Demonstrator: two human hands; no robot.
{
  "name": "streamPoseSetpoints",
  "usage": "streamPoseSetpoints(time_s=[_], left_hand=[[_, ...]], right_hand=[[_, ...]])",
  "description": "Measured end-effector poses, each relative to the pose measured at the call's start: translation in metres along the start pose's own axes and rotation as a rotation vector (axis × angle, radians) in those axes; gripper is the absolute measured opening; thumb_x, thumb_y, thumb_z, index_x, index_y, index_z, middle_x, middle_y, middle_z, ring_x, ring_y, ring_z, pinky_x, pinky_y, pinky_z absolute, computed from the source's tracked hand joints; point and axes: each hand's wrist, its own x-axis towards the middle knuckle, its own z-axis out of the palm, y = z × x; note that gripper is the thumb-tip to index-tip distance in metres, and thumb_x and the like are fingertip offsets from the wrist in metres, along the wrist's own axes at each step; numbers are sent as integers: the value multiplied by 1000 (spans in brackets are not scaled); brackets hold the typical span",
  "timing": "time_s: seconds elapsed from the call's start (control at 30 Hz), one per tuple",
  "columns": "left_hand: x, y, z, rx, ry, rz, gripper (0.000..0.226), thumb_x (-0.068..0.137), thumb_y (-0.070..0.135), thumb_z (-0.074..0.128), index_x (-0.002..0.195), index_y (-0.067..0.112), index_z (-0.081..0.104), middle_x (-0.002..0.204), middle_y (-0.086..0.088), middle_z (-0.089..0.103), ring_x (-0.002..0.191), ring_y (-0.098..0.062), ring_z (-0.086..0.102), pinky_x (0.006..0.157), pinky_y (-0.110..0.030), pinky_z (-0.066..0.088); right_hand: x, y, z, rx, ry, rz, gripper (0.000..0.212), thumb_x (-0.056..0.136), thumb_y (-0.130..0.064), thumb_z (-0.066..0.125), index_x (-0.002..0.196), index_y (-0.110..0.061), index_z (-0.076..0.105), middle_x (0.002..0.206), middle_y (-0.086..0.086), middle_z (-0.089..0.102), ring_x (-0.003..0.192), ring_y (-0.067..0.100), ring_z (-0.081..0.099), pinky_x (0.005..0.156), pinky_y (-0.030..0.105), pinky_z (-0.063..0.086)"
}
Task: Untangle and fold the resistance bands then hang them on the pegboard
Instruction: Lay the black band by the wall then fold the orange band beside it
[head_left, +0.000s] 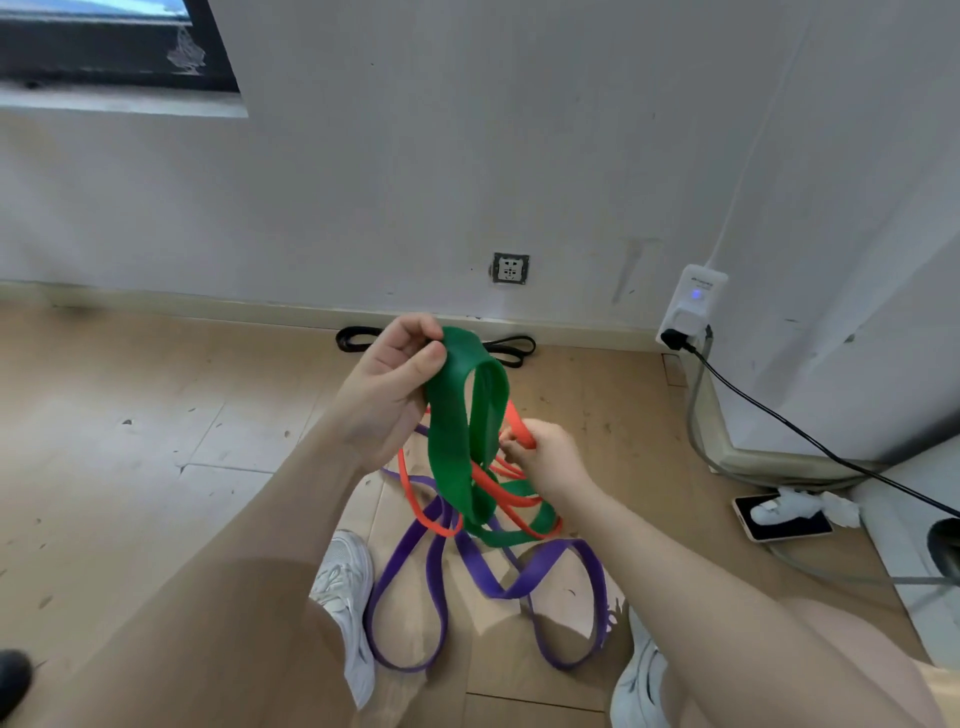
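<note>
A wide green band (457, 441) hangs in a loop from my left hand (389, 384), which pinches its top end above the floor. My right hand (545, 454), lower and to the right, grips a thin orange band (514, 423) that threads through the green loop. The orange and green bands stay tangled together below my hands. A purple band (488, 577) lies in wide loops on the wooden floor between my feet, its upper part running into the tangle. A black band (511, 349) lies by the baseboard behind my hands. No pegboard is in view.
My two white shoes (348, 597) flank the purple loops. A phone (782, 517) with crumpled tissue lies at right, near a black cable (810, 439) running from a wall plug (691, 312). A wall socket (510, 268) sits above the baseboard.
</note>
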Motion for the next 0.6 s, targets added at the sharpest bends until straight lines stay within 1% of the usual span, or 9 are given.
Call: streamPoseSetpoints(time_s=[0.03,0.1,0.2,0.23,0.3,0.4,0.43,0.5,0.6], left_hand=[[-1,2,-2,-22,24,12,31,58,31,86,79,22,65,84,-2,64,74,-11,61,67,-21,53],[-1,6,-9,-69,54,40,31,57,30,86,78,22,65,84,-1,65,75,-11,62,69,-22,53],[-2,5,-9,-71,42,38,30,59,30,85,79,22,64,84,-1,64,74,-11,61,68,-21,53],[-2,3,-7,-53,23,22,28,61,30,84,80,22,64,84,-1,64,74,-11,61,68,-22,53],[-3,-2,-2,-13,-22,-7,22,67,28,80,81,22,65,85,-2,63,74,-11,60,68,-21,52],[-5,-1,-1,29,58,-24,11,83,11,65,79,21,63,79,1,63,70,-9,58,65,-18,50],[-6,-1,-4,106,102,-31,16,87,5,57,80,19,62,76,3,63,68,-8,58,62,-16,50],[-7,1,-12,417,143,-111,18,91,1,50,90,18,56,77,4,65,65,-5,61,57,-15,48],[-8,-7,-32,1126,74,-415,36,90,7,57,120,24,48,92,-3,61,71,-14,60,55,-18,47]], right_hand=[[4,1,-3,-7,8,19,11,91,-14,54,82,-13,59,76,-2,58,70,11,53,70,25,45],[9,2,-11,50,-88,22,2,90,-18,57,90,-16,58,86,-2,60,76,11,55,75,27,48],[6,1,-8,201,-328,7,51,80,-27,70,124,-24,47,115,-9,61,105,8,59,89,28,49],[4,1,-4,204,-354,-6,53,79,-28,71,126,-26,47,115,-12,62,106,6,59,88,24,49],[2,3,1,151,-347,-55,35,82,-22,69,115,-23,58,107,-11,66,99,5,62,83,20,51],[4,5,-6,74,-180,-31,6,86,-16,63,92,-16,64,92,0,69,86,13,66,84,33,54],[7,5,-13,66,-89,4,3,86,-16,62,89,-15,64,89,1,68,85,15,65,82,34,54],[9,0,-36,85,80,74,3,86,-16,63,87,-15,65,87,2,68,84,18,63,73,28,51],[8,-18,-72,18,241,84,6,80,-16,69,85,-12,71,83,3,69,79,19,61,67,29,47]])
